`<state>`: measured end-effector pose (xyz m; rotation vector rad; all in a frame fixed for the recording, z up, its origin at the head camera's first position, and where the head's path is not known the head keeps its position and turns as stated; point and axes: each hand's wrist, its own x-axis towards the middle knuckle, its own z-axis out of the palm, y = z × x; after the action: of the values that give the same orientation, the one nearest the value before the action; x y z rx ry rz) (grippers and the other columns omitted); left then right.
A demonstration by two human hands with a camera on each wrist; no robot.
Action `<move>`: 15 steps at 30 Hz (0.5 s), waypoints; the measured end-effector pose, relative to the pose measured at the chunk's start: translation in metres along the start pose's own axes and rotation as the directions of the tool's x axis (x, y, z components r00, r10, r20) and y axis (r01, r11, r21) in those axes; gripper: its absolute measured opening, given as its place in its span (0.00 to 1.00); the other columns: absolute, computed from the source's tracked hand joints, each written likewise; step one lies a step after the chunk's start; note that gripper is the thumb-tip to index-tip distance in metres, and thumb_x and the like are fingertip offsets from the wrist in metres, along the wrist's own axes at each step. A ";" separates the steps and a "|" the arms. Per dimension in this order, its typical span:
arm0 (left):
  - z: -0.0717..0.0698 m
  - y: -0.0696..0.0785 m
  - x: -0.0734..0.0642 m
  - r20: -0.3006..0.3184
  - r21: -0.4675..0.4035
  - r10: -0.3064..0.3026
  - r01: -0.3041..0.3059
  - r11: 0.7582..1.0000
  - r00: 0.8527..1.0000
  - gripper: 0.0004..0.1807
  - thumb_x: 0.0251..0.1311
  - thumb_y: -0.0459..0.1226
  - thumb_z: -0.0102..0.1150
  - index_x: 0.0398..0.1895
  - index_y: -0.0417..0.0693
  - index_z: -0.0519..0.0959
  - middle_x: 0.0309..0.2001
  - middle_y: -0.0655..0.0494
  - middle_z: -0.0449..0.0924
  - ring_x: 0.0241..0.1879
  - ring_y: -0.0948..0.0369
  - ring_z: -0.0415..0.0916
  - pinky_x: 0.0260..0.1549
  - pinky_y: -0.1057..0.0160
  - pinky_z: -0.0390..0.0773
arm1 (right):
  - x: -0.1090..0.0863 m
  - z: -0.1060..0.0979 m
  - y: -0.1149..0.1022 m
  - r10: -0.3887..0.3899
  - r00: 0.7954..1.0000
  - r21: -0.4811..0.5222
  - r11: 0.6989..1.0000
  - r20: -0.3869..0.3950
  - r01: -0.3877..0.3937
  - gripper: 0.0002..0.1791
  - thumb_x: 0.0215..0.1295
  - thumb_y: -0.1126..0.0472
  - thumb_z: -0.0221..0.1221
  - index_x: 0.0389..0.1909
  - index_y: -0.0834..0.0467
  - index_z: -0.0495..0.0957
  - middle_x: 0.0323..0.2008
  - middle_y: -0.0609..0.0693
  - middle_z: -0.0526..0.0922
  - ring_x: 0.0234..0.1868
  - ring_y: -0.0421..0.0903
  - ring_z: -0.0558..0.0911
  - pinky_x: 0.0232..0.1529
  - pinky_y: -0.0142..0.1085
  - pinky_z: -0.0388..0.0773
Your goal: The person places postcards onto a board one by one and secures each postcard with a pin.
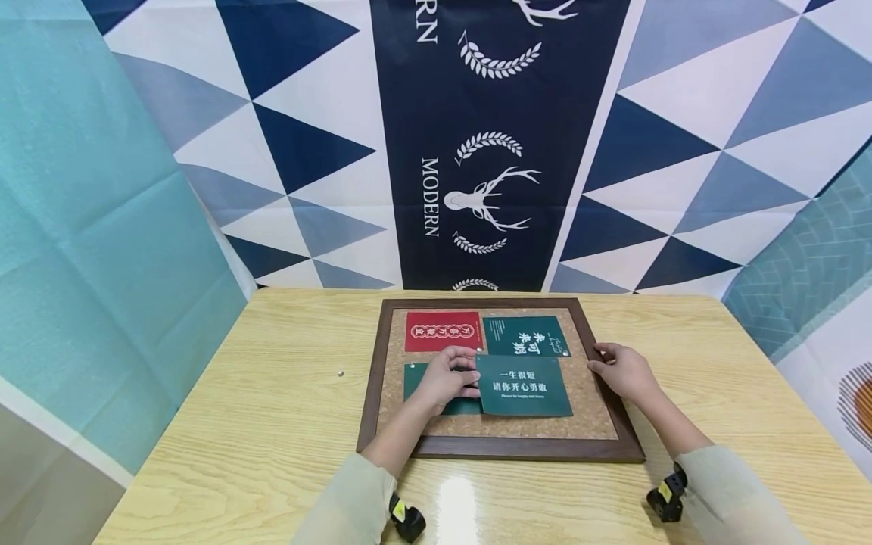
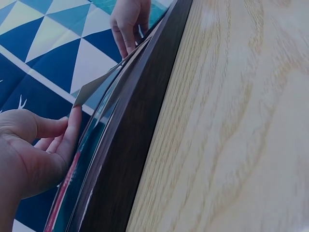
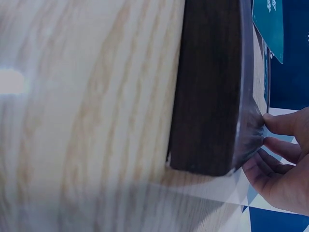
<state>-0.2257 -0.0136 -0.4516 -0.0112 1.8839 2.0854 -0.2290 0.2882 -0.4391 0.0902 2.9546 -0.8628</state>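
Observation:
My left hand [image 1: 446, 381] pinches a green postcard [image 1: 524, 386] with white writing by its left edge. In the left wrist view that card [image 2: 94, 88] slants up, off the board's surface. My right hand [image 1: 623, 371] holds the right side of a brown-framed corkboard [image 1: 504, 428], thumb and fingertips at the frame. On the cork, a red card [image 1: 443, 331] is at the upper left and a second green card [image 1: 524, 335] at the upper right. A third green card [image 1: 415, 373] lies lower left, partly hidden by my left hand and the held card.
The corkboard lies flat on a light wooden table [image 1: 272, 393]. A tiny pushpin [image 1: 341, 373] sits on the wood left of the frame. Behind the table hangs a patterned cloth [image 1: 470, 151]; a teal cloth [image 1: 102, 189] covers the left side.

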 end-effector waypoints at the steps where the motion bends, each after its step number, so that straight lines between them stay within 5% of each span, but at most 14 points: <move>1: 0.001 0.000 0.000 -0.001 -0.001 0.000 0.000 1.000 1.000 0.19 0.58 0.23 0.55 0.53 0.38 0.71 0.36 0.51 0.72 0.26 0.61 0.75 0.28 0.60 0.83 | 0.000 0.000 0.000 0.002 1.000 -0.001 1.000 0.000 -0.002 0.28 0.66 0.61 0.54 0.60 0.75 0.63 0.47 0.73 0.74 0.41 0.61 0.77 0.30 0.41 0.77; 15: 0.014 -0.003 0.005 0.012 -0.007 -0.001 0.001 1.000 1.000 0.21 0.57 0.22 0.56 0.55 0.36 0.70 0.35 0.50 0.73 0.25 0.61 0.76 0.28 0.58 0.83 | 0.001 0.001 0.001 0.015 1.000 -0.005 1.000 -0.002 -0.015 0.28 0.66 0.60 0.54 0.60 0.75 0.63 0.48 0.73 0.73 0.42 0.62 0.77 0.31 0.42 0.78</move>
<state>-0.2267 0.0012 -0.4541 -0.0012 1.8693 2.0868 -0.2301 0.2884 -0.4404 0.1125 2.9540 -0.8533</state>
